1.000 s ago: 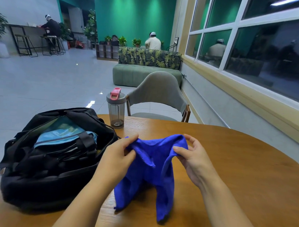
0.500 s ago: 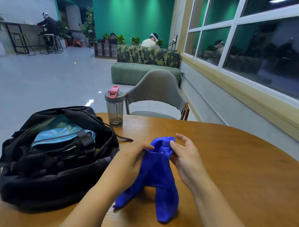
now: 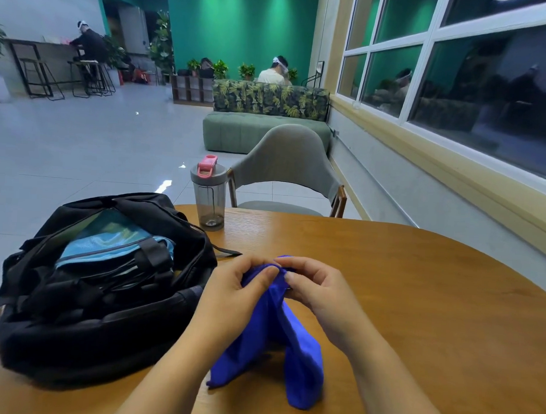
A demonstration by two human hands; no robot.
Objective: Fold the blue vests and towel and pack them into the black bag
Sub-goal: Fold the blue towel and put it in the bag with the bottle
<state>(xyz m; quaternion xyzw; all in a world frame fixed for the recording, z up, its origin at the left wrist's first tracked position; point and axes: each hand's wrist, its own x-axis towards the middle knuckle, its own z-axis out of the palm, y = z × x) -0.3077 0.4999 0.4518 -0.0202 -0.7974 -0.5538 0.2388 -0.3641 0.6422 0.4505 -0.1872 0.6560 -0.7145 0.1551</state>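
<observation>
Above the table (image 3: 418,291), both hands' fingers (image 3: 264,277) pinch the bunched, drooping blue vest (image 3: 291,342).

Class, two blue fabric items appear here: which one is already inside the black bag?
The light blue cloth, lying in the open black bag. The deep blue cloth is outside it, over the table, pinched by the left hand and right hand.
</observation>
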